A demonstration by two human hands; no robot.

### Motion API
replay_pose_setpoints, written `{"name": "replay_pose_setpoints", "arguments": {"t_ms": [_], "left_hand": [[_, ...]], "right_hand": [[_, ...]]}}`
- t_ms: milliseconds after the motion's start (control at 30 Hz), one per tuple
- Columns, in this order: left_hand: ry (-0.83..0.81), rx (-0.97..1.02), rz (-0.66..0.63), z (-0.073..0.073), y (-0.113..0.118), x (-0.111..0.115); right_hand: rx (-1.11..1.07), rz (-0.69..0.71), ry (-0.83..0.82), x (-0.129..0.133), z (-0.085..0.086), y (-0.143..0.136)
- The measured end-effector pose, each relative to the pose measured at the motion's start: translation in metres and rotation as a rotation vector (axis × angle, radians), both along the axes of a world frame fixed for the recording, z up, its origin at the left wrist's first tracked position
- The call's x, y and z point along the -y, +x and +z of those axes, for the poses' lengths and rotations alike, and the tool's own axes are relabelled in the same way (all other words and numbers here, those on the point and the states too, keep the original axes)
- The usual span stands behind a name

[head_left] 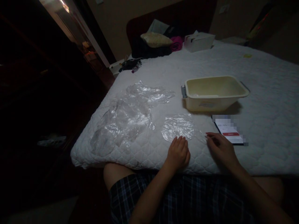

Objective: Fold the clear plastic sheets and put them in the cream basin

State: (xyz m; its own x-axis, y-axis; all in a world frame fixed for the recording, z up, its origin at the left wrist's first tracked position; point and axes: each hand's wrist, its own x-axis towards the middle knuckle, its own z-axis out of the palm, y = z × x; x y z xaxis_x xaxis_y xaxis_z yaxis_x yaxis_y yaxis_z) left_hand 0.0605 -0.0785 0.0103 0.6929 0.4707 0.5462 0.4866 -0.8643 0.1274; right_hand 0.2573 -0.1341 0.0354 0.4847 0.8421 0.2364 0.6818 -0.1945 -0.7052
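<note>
A small clear plastic bag point(177, 124) lies flattened on the white quilted bedding, close to the bed's front edge. My left hand point(178, 151) rests on its near edge, fingers lying flat and side by side. To the right, my right hand point(220, 149) has thumb and fingertips brought together at a thin, faint strip of plastic that reaches out from the bag. Left of the hands spreads a heap of crumpled clear plastic bags point(130, 116). Just beyond my right hand a phone point(227, 129) lies with its screen lit.
A cream plastic basin point(210, 104) with grey handles stands on the bed behind the phone. Toward the headboard are a patterned pillow point(156, 39), dark and pink cloth and a white box point(199, 42). The floor at left is very dark.
</note>
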Motion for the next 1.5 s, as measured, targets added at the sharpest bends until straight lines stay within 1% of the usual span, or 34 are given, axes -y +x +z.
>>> {"name": "replay_pose_setpoints", "arguments": {"t_ms": [100, 167, 267, 400, 467, 600, 667, 733, 833, 967, 1133, 1200, 1300, 1367, 1500], "left_hand": [[-0.012, -0.054, 0.003, 0.002, 0.013, -0.002], [-0.01, -0.068, 0.022, 0.0, 0.019, -0.003], [-0.015, -0.075, 0.042, -0.004, 0.021, -0.003], [-0.021, -0.08, 0.049, -0.006, 0.019, -0.002], [-0.023, -0.09, 0.047, -0.007, 0.018, -0.001], [-0.022, -0.114, 0.047, -0.007, 0.018, -0.001], [-0.021, -0.121, 0.052, -0.007, 0.018, 0.0], [-0.019, -0.126, 0.052, -0.006, 0.018, 0.0], [-0.018, -0.127, 0.051, -0.007, 0.018, 0.0], [-0.01, -0.123, 0.054, -0.007, 0.018, 0.0], [-0.008, -0.125, 0.054, -0.007, 0.018, 0.0], [-0.007, -0.125, 0.053, -0.006, 0.018, 0.001], [-0.007, -0.119, 0.059, -0.007, 0.018, 0.001], [-0.005, -0.115, 0.058, -0.007, 0.018, 0.001], [0.01, -0.106, 0.051, -0.006, 0.017, 0.001]], "right_hand": [[0.032, -0.039, -0.07, 0.0, 0.002, 0.006], [0.002, -0.035, -0.141, -0.001, 0.006, 0.01], [-0.089, -0.002, -0.223, -0.004, 0.01, 0.015], [-0.234, 0.06, -0.268, -0.01, 0.009, 0.02], [-0.356, 0.074, -0.259, -0.013, 0.007, 0.021], [-0.701, 0.063, -0.219, -0.017, 0.004, 0.019], [-0.831, 0.086, -0.191, -0.018, 0.004, 0.017], [-0.904, 0.114, -0.141, -0.019, 0.004, 0.015], [-0.936, 0.134, -0.076, -0.021, 0.003, 0.013], [-0.864, 0.127, -0.037, -0.025, 0.0, 0.007], [-0.664, 0.126, 0.041, -0.03, 0.0, -0.006], [-0.532, 0.138, 0.042, -0.032, 0.001, -0.011], [-0.262, 0.207, -0.015, -0.034, 0.001, -0.014], [-0.117, 0.268, -0.017, -0.036, 0.0, -0.014], [0.039, 0.35, 0.015, -0.04, -0.006, -0.015]]}}
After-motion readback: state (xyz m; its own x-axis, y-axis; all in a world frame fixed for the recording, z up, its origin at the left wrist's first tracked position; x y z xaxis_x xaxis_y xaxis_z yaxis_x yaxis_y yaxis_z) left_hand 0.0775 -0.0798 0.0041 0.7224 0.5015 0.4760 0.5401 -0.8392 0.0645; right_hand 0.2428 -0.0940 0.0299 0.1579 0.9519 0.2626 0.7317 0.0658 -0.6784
